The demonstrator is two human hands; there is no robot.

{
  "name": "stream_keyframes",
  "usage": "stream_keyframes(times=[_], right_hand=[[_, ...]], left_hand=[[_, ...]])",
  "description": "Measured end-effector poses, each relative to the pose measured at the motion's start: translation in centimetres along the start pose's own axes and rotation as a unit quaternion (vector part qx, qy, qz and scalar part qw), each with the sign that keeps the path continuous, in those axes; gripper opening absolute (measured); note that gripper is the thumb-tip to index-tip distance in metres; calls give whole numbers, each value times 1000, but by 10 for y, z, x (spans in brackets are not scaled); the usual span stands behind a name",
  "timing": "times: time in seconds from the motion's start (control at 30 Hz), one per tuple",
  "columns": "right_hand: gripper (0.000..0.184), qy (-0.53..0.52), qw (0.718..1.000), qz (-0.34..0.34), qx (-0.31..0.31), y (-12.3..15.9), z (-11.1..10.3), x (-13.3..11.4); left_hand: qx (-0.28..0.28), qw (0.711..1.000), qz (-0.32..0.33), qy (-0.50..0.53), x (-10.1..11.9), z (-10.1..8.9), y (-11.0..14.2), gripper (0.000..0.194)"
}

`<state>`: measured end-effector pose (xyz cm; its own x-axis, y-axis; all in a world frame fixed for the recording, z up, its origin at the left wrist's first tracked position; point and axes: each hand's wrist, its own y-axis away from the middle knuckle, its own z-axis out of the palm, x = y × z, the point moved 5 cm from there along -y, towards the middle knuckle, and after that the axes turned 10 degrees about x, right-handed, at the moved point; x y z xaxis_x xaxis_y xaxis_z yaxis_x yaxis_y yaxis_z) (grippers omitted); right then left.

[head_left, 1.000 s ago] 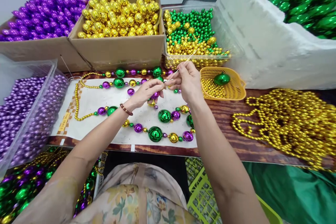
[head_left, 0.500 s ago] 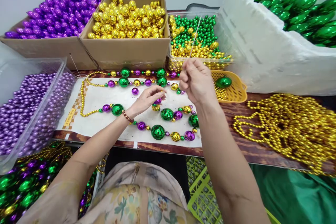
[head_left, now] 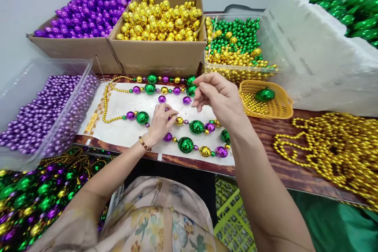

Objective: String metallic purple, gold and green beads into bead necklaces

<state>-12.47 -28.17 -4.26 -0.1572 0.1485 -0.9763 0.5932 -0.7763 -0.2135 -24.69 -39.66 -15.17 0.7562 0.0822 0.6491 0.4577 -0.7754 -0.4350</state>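
My left hand [head_left: 162, 123] is closed in a pinch over a purple bead [head_left: 172, 117] at the end of a strung row of green, gold and purple beads [head_left: 186, 145]. Higher and to the right, my right hand [head_left: 217, 93] pinches a thin pale strand that rises past the clear bin; whether it is thread or needle I cannot tell. Two loose purple beads, one [head_left: 162, 99] beyond my left hand and one [head_left: 186, 100] beside my right fingers, lie on the white mat [head_left: 130, 104]. A finished-looking bead strand [head_left: 150, 88] runs along the mat's far side.
Behind stand boxes of purple beads [head_left: 85, 12] and gold beads [head_left: 159, 15], a clear bin [head_left: 249, 67] and a white foam box [head_left: 313, 63]. A yellow basket [head_left: 282, 108] and gold chains [head_left: 333, 153] lie right. A bin of small purple beads [head_left: 50, 114] stands left.
My left hand has come down and closed over the bead row. My right hand has lowered slightly, its fingers loosening from a fist. The view has shifted a little left.
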Motion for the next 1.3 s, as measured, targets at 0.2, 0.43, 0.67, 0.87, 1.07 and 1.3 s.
stream_keyframes(times=[0.2, 0.43, 0.67, 0.87, 1.07, 1.3], right_hand=[[40, 24, 1000, 4, 19, 1, 3, 15], [37, 18, 1000, -20, 15, 8, 13, 23], [23, 0, 999, 22, -35, 9, 13, 40], [18, -37, 997, 30, 56, 14, 3, 49], [23, -115, 981, -5, 159, 18, -18, 47], [27, -119, 985, 22, 119, 17, -11, 58]], left_hand=[[-40, 992, -113, 44, -34, -17, -5, 14], [-93, 987, -70, -112, -35, -19, 1, 14], [-122, 942, -5, -313, -28, -28, -4, 25], [-159, 921, 18, -356, -35, -27, -10, 29], [-193, 914, -1, -357, -43, -24, -8, 28], [-177, 959, 15, -219, -22, -25, -14, 33]])
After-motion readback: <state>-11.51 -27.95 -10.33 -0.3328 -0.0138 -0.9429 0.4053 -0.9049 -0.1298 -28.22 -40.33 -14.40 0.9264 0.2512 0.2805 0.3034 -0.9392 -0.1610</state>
